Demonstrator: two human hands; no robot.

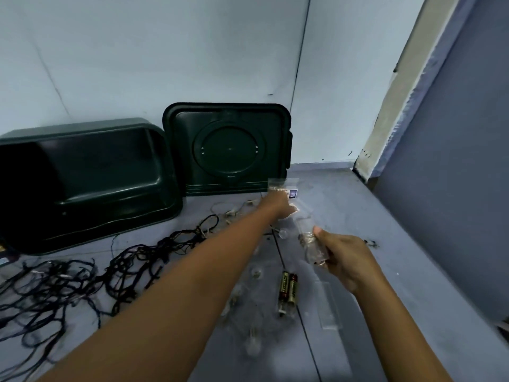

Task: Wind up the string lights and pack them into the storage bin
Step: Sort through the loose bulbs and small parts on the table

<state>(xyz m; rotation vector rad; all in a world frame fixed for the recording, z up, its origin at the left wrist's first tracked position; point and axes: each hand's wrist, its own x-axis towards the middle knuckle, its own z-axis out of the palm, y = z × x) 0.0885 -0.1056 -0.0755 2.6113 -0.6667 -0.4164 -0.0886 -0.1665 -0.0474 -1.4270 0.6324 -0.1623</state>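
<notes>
Winding is barely starting: the right hand is curling its fingers around a small clear coil of lights. The left hand is reaching a clear packet, its grip too blurred to tell. Left of both, the dark string lights are lying tangled and the storage bin is gaping empty.

Pale blue-white walls meet in a corner above a grey-blue floor — darker panel at right.
</notes>
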